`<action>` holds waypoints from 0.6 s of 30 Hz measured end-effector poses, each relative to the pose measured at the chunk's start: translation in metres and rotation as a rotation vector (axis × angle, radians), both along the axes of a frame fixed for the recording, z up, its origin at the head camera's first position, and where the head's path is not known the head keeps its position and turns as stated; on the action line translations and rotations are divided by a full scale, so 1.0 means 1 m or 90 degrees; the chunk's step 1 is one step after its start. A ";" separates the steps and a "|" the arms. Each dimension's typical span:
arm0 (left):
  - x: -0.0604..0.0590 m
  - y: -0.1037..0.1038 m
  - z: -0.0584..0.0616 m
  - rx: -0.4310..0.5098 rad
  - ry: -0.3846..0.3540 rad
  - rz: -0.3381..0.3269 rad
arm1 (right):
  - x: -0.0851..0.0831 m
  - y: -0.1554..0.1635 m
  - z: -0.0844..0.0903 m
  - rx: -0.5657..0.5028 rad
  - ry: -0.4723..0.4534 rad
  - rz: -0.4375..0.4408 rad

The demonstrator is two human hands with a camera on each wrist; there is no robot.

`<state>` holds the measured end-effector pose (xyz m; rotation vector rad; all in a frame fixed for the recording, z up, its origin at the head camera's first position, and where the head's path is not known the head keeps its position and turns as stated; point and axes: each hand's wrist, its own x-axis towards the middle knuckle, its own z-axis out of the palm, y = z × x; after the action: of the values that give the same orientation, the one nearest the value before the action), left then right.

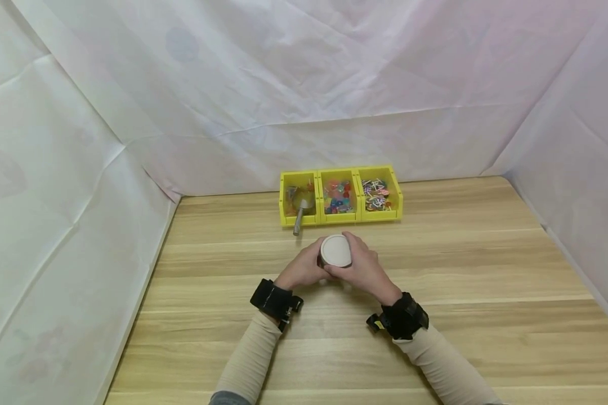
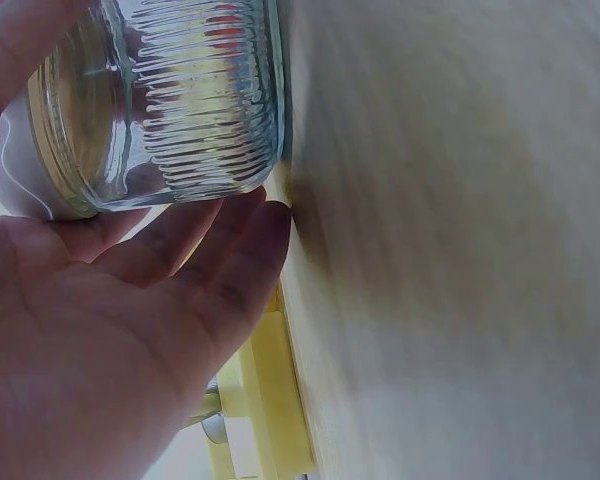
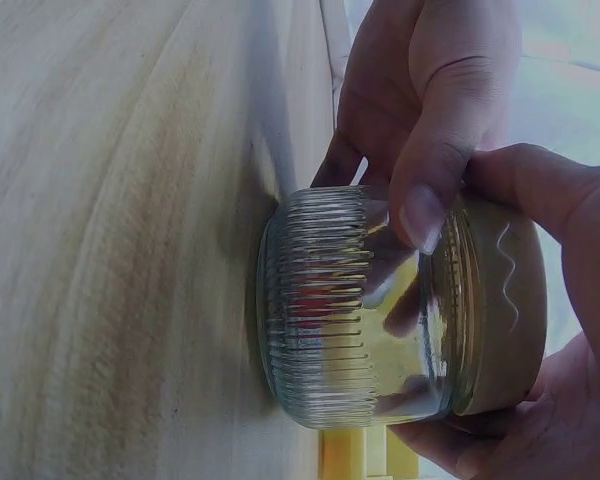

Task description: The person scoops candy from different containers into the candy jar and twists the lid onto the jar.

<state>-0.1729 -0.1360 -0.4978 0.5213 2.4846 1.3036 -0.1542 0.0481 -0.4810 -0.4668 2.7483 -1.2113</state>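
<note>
A ribbed clear glass jar (image 3: pixel 320 310) stands upright on the wooden table, with a beige lid (image 1: pixel 336 251) on top. My left hand (image 1: pixel 304 269) holds the jar's glass side, its thumb against the near side in the right wrist view and its fingers along the far side in the left wrist view. On the opposite side, my right hand (image 1: pixel 362 267) grips the lid between thumb and fingers. Something red and yellow shows through the ribbed glass. Both hands meet close together at the near side of the jar.
Behind the jar is a row of yellow bins (image 1: pixel 336 221) in three compartments, holding small colourful pieces (image 1: pixel 338 197) and striped pieces (image 1: pixel 377 194). A metal-handled scoop (image 1: pixel 298 225) leans over the left compartment's front edge. White cloth (image 1: pixel 304 140) walls the table's back and sides.
</note>
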 end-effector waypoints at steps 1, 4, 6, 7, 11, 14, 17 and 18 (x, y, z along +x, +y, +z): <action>0.000 0.000 0.000 0.000 0.001 0.000 | 0.000 0.000 0.000 -0.001 0.000 0.000; 0.000 0.000 0.000 0.000 0.005 -0.002 | 0.001 0.000 0.001 0.001 0.000 0.001; 0.001 0.000 0.000 0.003 0.008 -0.004 | 0.001 0.001 0.001 0.003 0.001 0.006; 0.001 0.000 0.000 0.003 0.010 -0.005 | 0.001 0.001 0.001 0.005 0.000 0.009; 0.001 0.000 0.000 0.005 0.012 -0.008 | -0.001 0.005 0.002 0.011 -0.003 0.035; 0.001 -0.001 0.000 0.003 0.006 -0.008 | -0.003 0.010 0.004 0.009 0.010 0.066; 0.001 -0.001 0.001 -0.002 -0.006 -0.010 | -0.005 0.015 0.005 -0.004 0.046 0.104; 0.002 -0.001 0.001 -0.003 -0.009 -0.012 | -0.005 0.016 0.005 -0.010 0.059 0.118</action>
<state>-0.1712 -0.1374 -0.4963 0.5301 2.4648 1.2888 -0.1595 0.0636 -0.4759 -0.7782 2.6994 -1.1952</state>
